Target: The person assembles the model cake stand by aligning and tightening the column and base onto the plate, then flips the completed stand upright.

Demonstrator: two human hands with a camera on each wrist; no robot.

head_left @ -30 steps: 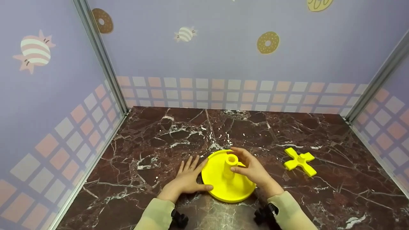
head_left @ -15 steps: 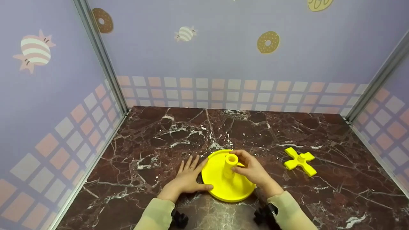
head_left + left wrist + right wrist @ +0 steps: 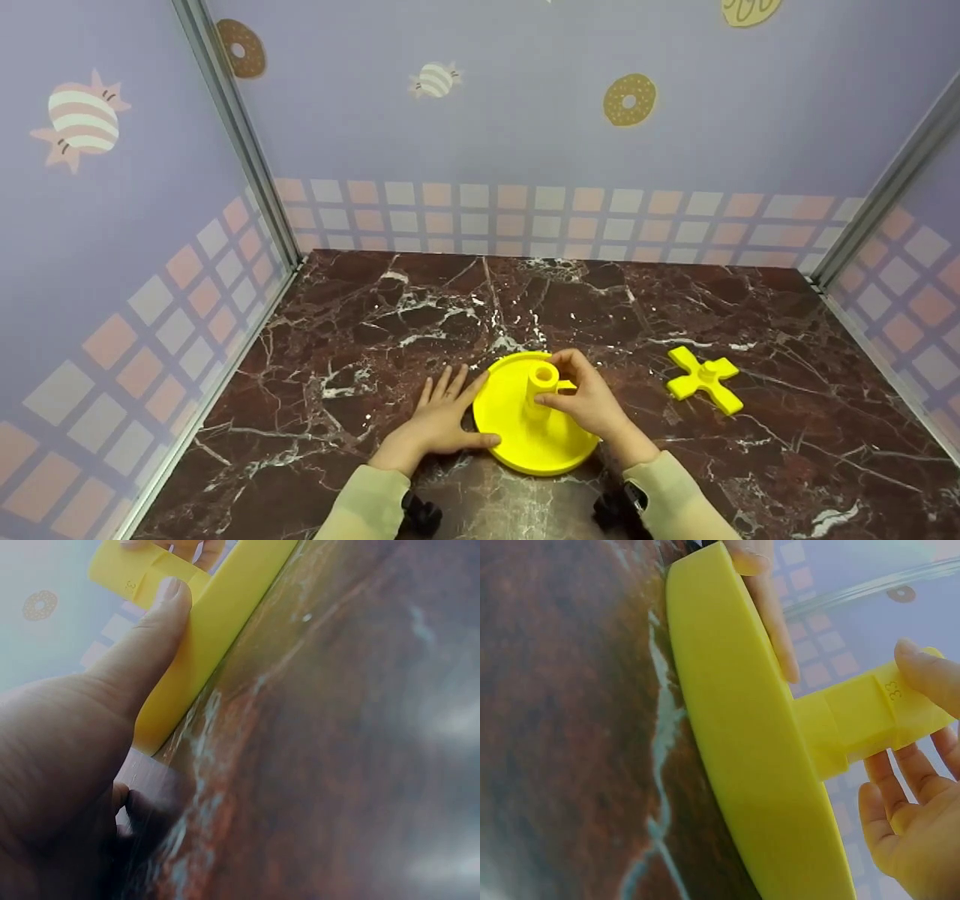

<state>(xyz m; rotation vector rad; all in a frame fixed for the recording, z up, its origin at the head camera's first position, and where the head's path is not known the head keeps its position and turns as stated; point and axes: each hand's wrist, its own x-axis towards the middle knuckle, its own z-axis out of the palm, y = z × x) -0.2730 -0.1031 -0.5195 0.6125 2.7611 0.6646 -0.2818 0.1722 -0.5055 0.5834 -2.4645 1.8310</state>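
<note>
"Looking down from the head view, where was everything?"

"A yellow, plastic-looking round dish (image 3: pixel 517 446) with a low rim lay flat on a dark red tabletop (image 3: pixel 300 465) veined with white. From inside it rose a yellow hollow tube (image 3: pixel 535 397), upright, with a small yellow projection (image 3: pixel 567 385) on its right side."

"And the hands?"

"The left hand (image 3: pixel 437 425) lay at the dish's left edge, fingers straight and spread apart, thumb reaching onto the rim. The right hand (image 3: pixel 596 401) held the tube near its top, thumb in front and fingers behind."

"Anything farther off?"

"A yellow cross-shaped piece with four arms (image 3: pixel 705 380) lay to the right, well apart from the dish."

"What did the left wrist view add?"

"The left thumb lay straight against the dish's outer wall. I couldn't tell from there how the other left fingers stood. Right fingertips showed beyond the tube."

"And the right wrist view?"

"The right hand had the tube clamped between the thumb on one side and the curled fingers on the other. Beside the thumb, the tube bore a marking (image 3: pixel 894 691) that looked like 33. Left fingers showed at the dish's far edge."
</note>
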